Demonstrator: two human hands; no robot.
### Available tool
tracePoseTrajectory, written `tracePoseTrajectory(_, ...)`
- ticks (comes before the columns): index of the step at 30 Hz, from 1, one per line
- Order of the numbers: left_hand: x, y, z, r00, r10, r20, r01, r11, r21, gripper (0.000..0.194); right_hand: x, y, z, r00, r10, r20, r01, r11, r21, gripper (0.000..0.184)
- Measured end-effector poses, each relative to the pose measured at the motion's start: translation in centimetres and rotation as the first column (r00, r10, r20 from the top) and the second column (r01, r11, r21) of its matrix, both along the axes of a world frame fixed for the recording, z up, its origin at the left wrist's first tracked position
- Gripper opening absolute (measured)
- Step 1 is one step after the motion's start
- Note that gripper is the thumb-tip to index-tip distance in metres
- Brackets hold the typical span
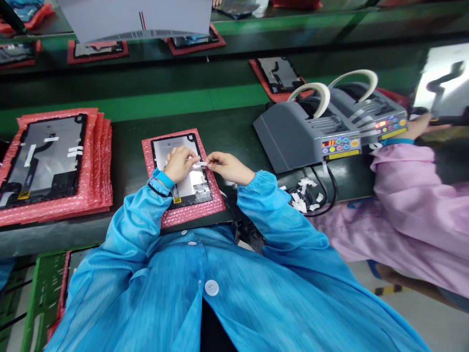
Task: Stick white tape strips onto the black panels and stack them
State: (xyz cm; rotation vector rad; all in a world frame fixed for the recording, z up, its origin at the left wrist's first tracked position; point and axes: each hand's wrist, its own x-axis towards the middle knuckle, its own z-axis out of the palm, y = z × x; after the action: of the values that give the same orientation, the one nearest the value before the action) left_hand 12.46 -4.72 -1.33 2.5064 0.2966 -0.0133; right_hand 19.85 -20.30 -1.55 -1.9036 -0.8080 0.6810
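A tablet screen panel, silvery with a black frame, lies on a sheet of pink bubble wrap in front of me. Over its upper right part, a short strip of white tape is stretched between my fingertips. My left hand is closed above the panel, its thumb and forefinger pinching the strip's left end. At the panel's right edge, my right hand pinches the other end. The left hand and sleeve hide part of the panel.
Two grey tape dispensers stand to the right, with cables and tape scraps below. A stack of wrapped panels is at left. A co-worker's hand reaches beside the far dispenser. More panels lie along the back shelf.
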Motion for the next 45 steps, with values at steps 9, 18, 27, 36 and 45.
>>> tracePoseTrajectory(9,0.2,0.3,-0.7,0.998,-0.056,-0.016,0.057,0.998,0.018,0.012,0.3,-0.2,-0.4,0.999,-0.035,0.011,0.036,0.999,-0.024,0.007)
tracePoseTrajectory(18,0.8,1.6,-1.3,0.994,-0.094,-0.048,0.091,0.994,-0.057,0.017,0.6,0.3,-1.1,0.982,-0.189,0.004,0.189,0.982,-0.010,0.012)
tracePoseTrajectory(27,1.0,-0.5,-0.8,0.981,0.117,-0.157,-0.099,0.988,0.116,0.022,0.7,1.9,-2.4,0.937,-0.106,0.333,0.166,0.974,-0.156,0.013)
tracePoseTrajectory(36,0.9,-1.5,-1.7,0.983,0.151,-0.108,-0.126,0.971,0.203,0.021,0.5,2.0,-3.6,0.876,-0.072,0.477,0.210,0.947,-0.243,0.017)
tracePoseTrajectory(45,0.6,-1.8,-1.7,0.983,0.149,-0.111,-0.116,0.960,0.256,0.017,0.4,2.1,-3.7,0.860,-0.087,0.503,0.253,0.928,-0.272,0.015)
